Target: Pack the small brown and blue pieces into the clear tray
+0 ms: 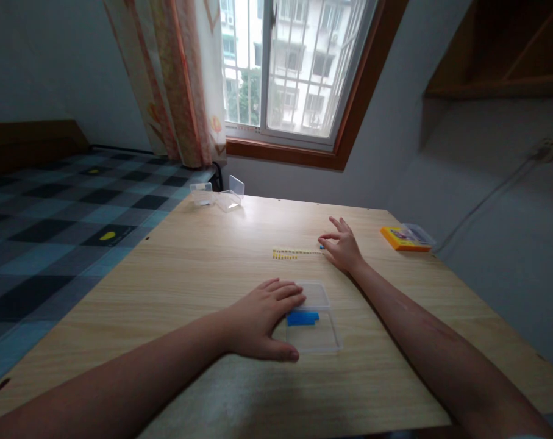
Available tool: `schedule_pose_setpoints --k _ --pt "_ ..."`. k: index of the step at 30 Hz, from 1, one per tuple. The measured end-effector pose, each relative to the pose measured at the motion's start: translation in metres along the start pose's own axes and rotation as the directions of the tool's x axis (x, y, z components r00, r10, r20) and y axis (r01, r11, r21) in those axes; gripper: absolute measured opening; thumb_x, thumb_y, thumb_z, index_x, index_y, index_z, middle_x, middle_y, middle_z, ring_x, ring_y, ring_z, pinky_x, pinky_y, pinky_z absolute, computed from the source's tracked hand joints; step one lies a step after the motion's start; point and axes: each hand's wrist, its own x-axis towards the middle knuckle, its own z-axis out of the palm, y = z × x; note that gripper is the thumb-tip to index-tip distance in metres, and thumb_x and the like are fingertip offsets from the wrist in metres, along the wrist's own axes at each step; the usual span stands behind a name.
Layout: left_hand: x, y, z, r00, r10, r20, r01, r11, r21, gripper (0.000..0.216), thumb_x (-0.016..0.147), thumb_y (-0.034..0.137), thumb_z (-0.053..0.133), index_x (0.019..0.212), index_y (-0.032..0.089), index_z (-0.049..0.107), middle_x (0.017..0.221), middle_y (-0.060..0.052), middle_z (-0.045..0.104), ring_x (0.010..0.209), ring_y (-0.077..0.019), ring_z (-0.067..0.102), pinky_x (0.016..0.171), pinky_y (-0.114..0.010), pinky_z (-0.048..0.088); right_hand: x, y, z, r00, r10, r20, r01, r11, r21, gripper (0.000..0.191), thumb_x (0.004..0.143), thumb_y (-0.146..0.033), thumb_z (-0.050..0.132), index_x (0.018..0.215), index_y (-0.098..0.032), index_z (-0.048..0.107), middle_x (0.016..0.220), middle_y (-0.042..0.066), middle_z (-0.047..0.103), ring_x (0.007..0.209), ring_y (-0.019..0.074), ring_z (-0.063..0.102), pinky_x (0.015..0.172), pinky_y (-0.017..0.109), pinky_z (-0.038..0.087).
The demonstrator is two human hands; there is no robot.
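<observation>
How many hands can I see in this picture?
2: the left hand, spread at the left side of the open clear case, and the right hand, farther off beside a small blue piece and tiny yellow pieces.

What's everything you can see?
table: one, pale wood, centre
open box: one, clear, on table
strips: count unclear, blue, in open box
tiny pieces: many, yellow, two rows, on table
bits: count unclear, blue, rows' right end
far boxes: two, clear, table's far left
flat box: one, orange, table's right edge
bed: one, blue checks, left
window: one, brown surround, ahead
curtain: one, orange, left of window
buildings: count unclear, white, outside
shelf: one, brown, upper right
cable: one, grey, right
arms: two, bare, foreground
left grip: one, bare, open box's left
right grip: one, bare, near bits
</observation>
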Motion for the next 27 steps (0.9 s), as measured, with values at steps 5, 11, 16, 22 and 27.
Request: schedule_pose_setpoints --k 5,11,16,22,27 --pt "-0.001 0.000 0.000 1.000 0.007 -0.015 -0.007 1.000 -0.011 0.096 0.079 0.078 0.068 0.152 0.019 0.051 0.158 -0.020 0.049 0.146 -0.0428 0.045 0.124 -0.063 0.027 -0.007 -0.034 -0.051 0.999 -0.037 -0.025 0.040 0.992 0.122 0.029 0.091 -0.045 0.067 0.087 -0.020 0.081 0.096 0.011 0.077 0.091 0.0258 0.070 0.084 0.043 0.057" --pt "-0.001 0.000 0.000 1.000 -0.001 -0.005 0.001 1.000 -0.004 0.094 0.080 0.075 0.069 0.153 0.019 0.050 0.159 -0.019 0.048 0.146 -0.0424 0.045 0.124 -0.063 0.025 -0.067 -0.083 -0.099 0.952 -0.235 0.194 0.202 0.963 0.179 0.013 0.091 -0.035 0.075 0.086 -0.024 0.082 0.088 0.006 0.073 0.082 0.0202 0.065 0.065 0.032 0.049" --pt "0.001 0.001 -0.001 1.000 -0.011 0.017 0.011 1.000 0.007 0.095 0.081 0.075 0.068 0.153 0.017 0.048 0.159 -0.020 0.048 0.147 -0.0424 0.044 0.124 -0.063 0.026 -0.108 -0.093 -0.088 0.880 -0.277 0.387 0.196 0.952 0.235 0.010 0.090 -0.027 0.075 0.082 -0.024 0.080 0.080 0.004 0.067 0.079 0.0190 0.063 0.071 0.033 0.049" --pt "0.001 0.001 -0.002 0.999 -0.012 0.033 0.011 1.000 0.021 0.094 0.082 0.075 0.066 0.154 0.018 0.048 0.159 -0.020 0.047 0.149 -0.0409 0.042 0.124 -0.061 0.026 -0.123 -0.101 -0.081 0.833 -0.263 0.487 0.181 0.961 0.210 0.008 0.087 -0.021 0.077 0.081 -0.025 0.080 0.080 0.003 0.064 0.082 0.0198 0.060 0.073 0.033 0.046" --pt "0.001 0.000 0.000 1.000 -0.006 0.016 0.006 1.000 0.004 0.094 0.081 0.074 0.067 0.153 0.017 0.048 0.159 -0.021 0.048 0.148 -0.0420 0.043 0.124 -0.062 0.026 -0.127 -0.105 -0.079 0.810 -0.253 0.530 0.213 0.968 0.136 0.012 0.083 -0.015 0.079 0.079 -0.026 0.080 0.077 0.002 0.064 0.082 0.0200 0.059 0.071 0.033 0.042"
